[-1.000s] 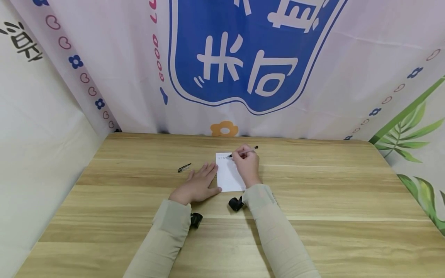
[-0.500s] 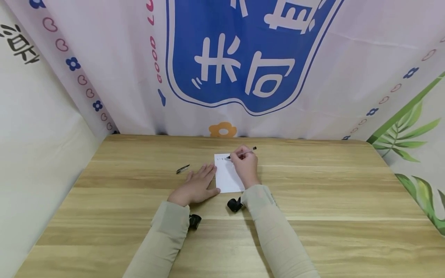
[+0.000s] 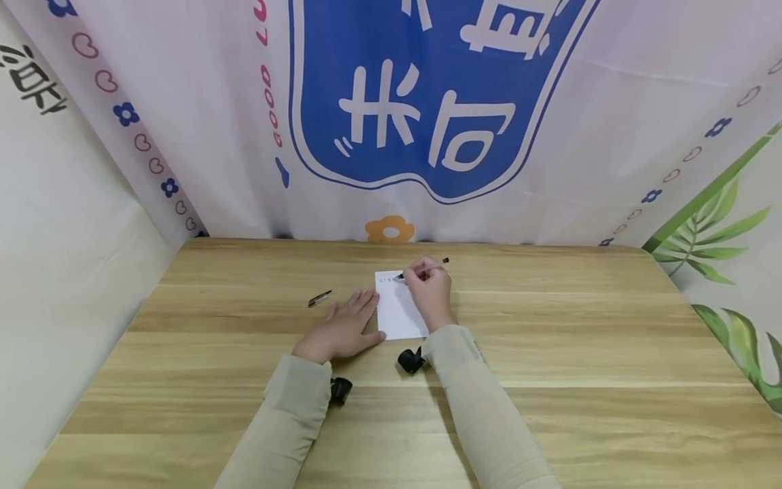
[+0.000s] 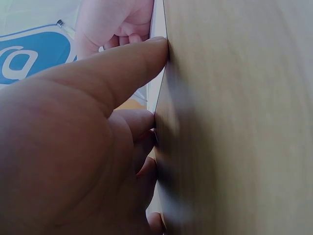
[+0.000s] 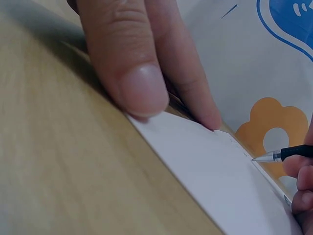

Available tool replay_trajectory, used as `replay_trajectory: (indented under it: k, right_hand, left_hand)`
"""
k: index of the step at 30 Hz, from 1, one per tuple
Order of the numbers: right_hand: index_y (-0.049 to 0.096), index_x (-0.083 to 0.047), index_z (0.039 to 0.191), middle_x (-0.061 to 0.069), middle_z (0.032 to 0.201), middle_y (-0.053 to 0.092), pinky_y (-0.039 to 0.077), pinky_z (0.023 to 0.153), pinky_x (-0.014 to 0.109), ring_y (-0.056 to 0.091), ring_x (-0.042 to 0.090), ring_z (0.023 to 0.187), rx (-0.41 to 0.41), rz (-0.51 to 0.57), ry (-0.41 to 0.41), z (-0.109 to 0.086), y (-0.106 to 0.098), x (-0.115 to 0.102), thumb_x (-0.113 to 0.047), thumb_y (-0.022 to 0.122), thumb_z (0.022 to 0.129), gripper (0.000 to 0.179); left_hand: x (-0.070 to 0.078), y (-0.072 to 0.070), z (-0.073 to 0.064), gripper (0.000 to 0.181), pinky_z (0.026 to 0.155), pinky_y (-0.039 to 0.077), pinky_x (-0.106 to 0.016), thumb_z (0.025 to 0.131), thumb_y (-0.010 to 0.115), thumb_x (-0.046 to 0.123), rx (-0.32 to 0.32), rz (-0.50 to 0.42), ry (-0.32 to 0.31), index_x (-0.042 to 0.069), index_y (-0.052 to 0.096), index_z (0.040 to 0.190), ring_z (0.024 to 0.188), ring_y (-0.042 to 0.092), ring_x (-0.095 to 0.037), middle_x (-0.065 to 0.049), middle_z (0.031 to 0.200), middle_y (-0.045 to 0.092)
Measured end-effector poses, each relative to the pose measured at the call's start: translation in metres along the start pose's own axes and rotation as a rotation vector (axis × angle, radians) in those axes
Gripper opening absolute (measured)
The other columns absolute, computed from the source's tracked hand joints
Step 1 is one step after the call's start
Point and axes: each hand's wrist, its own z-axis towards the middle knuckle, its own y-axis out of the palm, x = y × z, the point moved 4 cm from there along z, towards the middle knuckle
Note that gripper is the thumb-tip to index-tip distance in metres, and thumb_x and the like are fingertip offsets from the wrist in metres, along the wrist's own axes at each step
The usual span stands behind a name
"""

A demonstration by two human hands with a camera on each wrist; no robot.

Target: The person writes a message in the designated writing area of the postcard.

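Observation:
A small white sheet of paper (image 3: 400, 312) lies on the wooden table, with a short row of handwritten marks along its top. My right hand (image 3: 431, 293) pinches a pen (image 3: 437, 265) with a black grip; in the right wrist view its silver tip (image 5: 264, 157) meets the paper near the top edge. Flat on the table, my left hand (image 3: 343, 331) rests with fingers spread, its fingertips and thumb touching the paper's left edge. Beyond that hand lies a black-and-clear pen cap (image 3: 320, 298). The right palm's inside is hidden in the head view.
Black wrist cameras (image 3: 411, 360) sit on the inner side of both cuffs. Behind the table (image 3: 550, 326) hangs a white cloth (image 3: 244, 170) with a blue printed emblem. White walls stand at both sides, the right one with printed green leaves.
The head view has shifted slightly, moving everything a little leftward in it. Pen and right hand stay at the top of the paper; the left hand keeps its place on the edge.

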Motion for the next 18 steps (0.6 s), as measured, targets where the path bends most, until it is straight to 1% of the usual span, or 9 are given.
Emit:
replay_trajectory:
  k: [3, 7, 15, 18]
  right_hand:
    - [0.064, -0.003, 0.077, 0.006, 0.08, 0.06, 0.046, 0.058, 0.021, 0.055, 0.014, 0.067, -0.007, 0.005, -0.003, 0.0016, 0.0, -0.002, -0.001, 0.064, 0.086, 0.009]
    - [0.064, -0.003, 0.077, 0.006, 0.078, 0.06, 0.045, 0.057, 0.022, 0.054, 0.015, 0.067, -0.005, 0.009, 0.005, 0.0022, -0.0012, -0.0028, -0.001, 0.064, 0.086, 0.009]
    - [0.064, -0.005, 0.076, 0.006, 0.08, 0.061, 0.046, 0.057, 0.022, 0.056, 0.014, 0.067, -0.003, 0.005, 0.015, 0.0, 0.0008, 0.0002, -0.003, 0.064, 0.085, 0.009]
    - [0.064, -0.004, 0.075, 0.005, 0.077, 0.061, 0.046, 0.056, 0.022, 0.056, 0.014, 0.065, 0.003, 0.015, 0.013, 0.0, -0.0003, 0.0002, -0.001, 0.064, 0.084, 0.01]
  left_hand:
    - [0.0003, -0.0021, 0.0009, 0.079, 0.12, -0.002, -0.063, 0.105, 0.052, 0.043, 0.002, 0.004, 0.0, 0.005, 0.012, 0.163, 0.156, -0.002, -0.032, -0.01, 0.17, 0.004]
    - [0.0014, -0.0028, 0.0005, 0.079, 0.12, -0.001, -0.063, 0.105, 0.052, 0.042, 0.007, 0.007, 0.004, 0.005, 0.013, 0.163, 0.156, -0.001, -0.032, -0.011, 0.17, 0.005]
    - [0.0032, -0.0029, -0.0055, 0.079, 0.119, -0.002, -0.065, 0.104, 0.054, 0.04, 0.015, -0.031, 0.015, 0.003, 0.015, 0.162, 0.156, 0.0, -0.034, -0.013, 0.17, 0.005]
    - [0.0035, -0.002, -0.005, 0.079, 0.12, -0.003, -0.063, 0.104, 0.053, 0.04, 0.003, -0.028, 0.016, 0.004, 0.013, 0.162, 0.156, -0.002, -0.034, -0.012, 0.17, 0.003]
